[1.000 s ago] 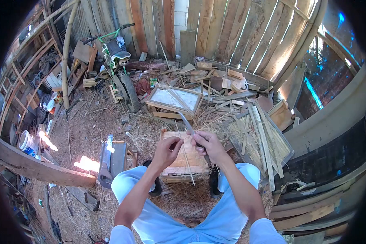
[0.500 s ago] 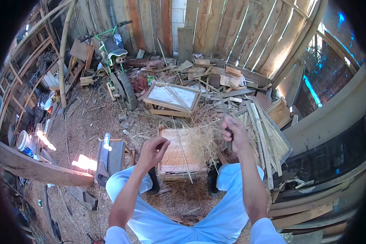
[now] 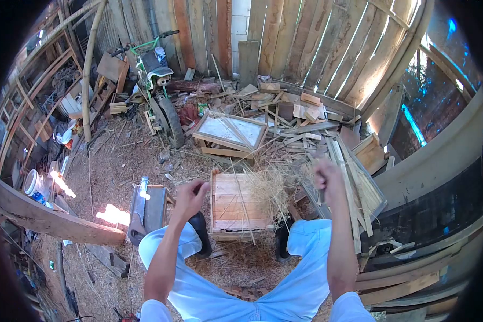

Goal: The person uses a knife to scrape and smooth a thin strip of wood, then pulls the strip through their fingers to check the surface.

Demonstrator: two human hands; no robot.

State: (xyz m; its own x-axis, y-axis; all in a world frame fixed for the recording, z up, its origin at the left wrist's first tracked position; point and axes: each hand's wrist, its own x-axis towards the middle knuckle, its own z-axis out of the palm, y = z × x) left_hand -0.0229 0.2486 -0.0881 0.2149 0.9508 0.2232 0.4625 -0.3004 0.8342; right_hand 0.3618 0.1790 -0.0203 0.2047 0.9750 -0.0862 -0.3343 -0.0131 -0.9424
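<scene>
My right hand (image 3: 330, 180) is raised to the right of the straw pile, smeared by motion, and wrapped round the dark handle of a knife (image 3: 321, 196). The blade cannot be made out against the scraps behind. On the other side, my left hand (image 3: 189, 199) is closed above my left knee, thumb against fingers; whatever it may pinch is too thin to see. Between my knees stands a low wooden box (image 3: 233, 201) with a slatted top. Fine straw-like shavings (image 3: 272, 193) heap over its right side, and a few thin strips (image 3: 243, 206) lie across it.
A handsaw (image 3: 138, 217) rests on a dark stool at the left. Ahead lies a framed panel (image 3: 231, 129) before heaped wood scraps (image 3: 306, 110). A small motorbike (image 3: 163, 102) leans by the plank wall. Long boards (image 3: 349, 182) lie at the right, a beam (image 3: 59, 217) at the left.
My right hand has moved to the right with the knife, away from the box. My left hand has drawn a little left, so the hands are farther apart.
</scene>
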